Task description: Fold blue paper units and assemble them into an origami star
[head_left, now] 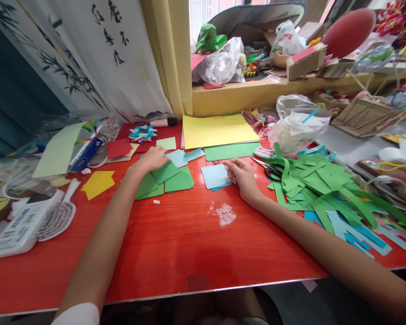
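Observation:
My left hand point(152, 159) rests palm down on a fanned pile of green paper squares point(171, 178) on the red table point(176, 243), fingers together and touching the top square beside a light blue piece point(177, 158). My right hand point(242, 177) lies at the right edge of a small stack of light blue squares point(215, 176), its fingertips curled onto the paper's edge. Scissors point(269, 168) lie just right of that hand.
A heap of green and blue paper offcuts point(328, 194) covers the right side. Yellow sheets point(216, 130) and a green sheet point(230, 151) lie behind. A hairbrush point(57, 216), a yellow arrow-shaped piece point(98, 183), a folded paper star point(142, 133) and cluttered bags sit around.

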A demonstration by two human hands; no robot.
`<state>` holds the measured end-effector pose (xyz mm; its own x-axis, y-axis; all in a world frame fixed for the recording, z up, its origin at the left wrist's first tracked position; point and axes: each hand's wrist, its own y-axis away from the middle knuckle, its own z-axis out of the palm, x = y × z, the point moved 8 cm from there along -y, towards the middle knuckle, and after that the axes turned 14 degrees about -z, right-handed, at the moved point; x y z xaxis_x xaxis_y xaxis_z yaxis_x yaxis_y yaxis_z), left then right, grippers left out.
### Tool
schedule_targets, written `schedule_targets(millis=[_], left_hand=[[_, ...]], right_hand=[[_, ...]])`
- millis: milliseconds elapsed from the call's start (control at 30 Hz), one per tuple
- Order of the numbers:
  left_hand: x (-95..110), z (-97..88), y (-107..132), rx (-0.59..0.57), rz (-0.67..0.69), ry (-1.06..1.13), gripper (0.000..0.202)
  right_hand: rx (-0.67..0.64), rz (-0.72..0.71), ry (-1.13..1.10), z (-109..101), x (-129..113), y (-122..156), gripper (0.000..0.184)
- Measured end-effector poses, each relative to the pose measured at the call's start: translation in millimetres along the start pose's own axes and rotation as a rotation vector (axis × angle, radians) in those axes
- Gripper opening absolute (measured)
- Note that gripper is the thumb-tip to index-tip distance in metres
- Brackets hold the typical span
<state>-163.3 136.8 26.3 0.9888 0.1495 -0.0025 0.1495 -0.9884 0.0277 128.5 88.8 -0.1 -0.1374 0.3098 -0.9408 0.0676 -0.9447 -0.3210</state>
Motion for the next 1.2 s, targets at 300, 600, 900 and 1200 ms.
schedule_targets(millis=[300, 600, 900, 1200], left_hand=[[-37.5, -17.9, 9.7, -0.146, -0.023, -0.048, 0.043], [-13.6, 8.3, 25.1, -0.387, -0.030, -0.143, 0.064], [-16.3, 10.1, 21.4, -0.421, -0.059, 0.028, 0.050], [11.0, -39.2, 39.2, -0.294, 0.107, 0.454, 0.034]], right_hand=[[0.007, 0.019, 0.021, -0.8, 1.6, 0.9, 0.021], [-0.002, 0.014, 0.028, -0.1, 1.9, 0.1, 0.021], [-0.001, 0.018, 0.026, -0.1, 1.0, 0.7, 0.021], [-0.015, -0.005, 0.014, 1.0, 2.0, 0.6, 0.019]])
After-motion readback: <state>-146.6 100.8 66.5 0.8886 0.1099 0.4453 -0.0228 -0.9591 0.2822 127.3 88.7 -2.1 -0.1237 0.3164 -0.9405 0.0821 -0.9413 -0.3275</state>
